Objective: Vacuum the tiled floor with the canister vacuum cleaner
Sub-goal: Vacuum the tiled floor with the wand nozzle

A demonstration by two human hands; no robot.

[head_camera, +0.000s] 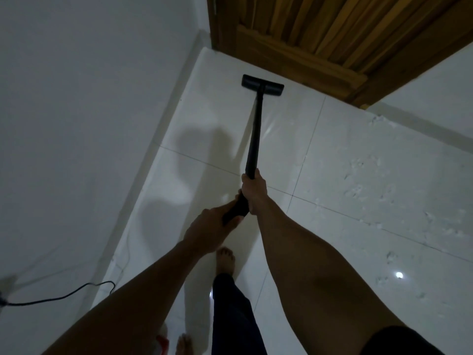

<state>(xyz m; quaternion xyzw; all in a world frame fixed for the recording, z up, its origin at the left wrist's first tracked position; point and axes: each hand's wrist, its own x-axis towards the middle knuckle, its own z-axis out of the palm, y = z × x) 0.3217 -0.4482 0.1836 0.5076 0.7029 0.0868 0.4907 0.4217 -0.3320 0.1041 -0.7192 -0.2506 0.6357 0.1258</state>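
While left hand [212,226] and right hand [253,192] clamp matte black wand [256,129] | flat nozzle [262,84] rests on glossy tiles [358,175]

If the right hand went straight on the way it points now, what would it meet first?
The right hand grips the black vacuum wand and points along it, so it would probably meet the floor nozzle first; the wooden door stands just beyond, though depth is unclear.

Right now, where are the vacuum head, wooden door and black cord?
Black flat vacuum head [262,85]: head view, its middle.
Brown wooden door [294,57]: head view, bottom rail.
Thin black cord [58,297]: head view, mid-length.
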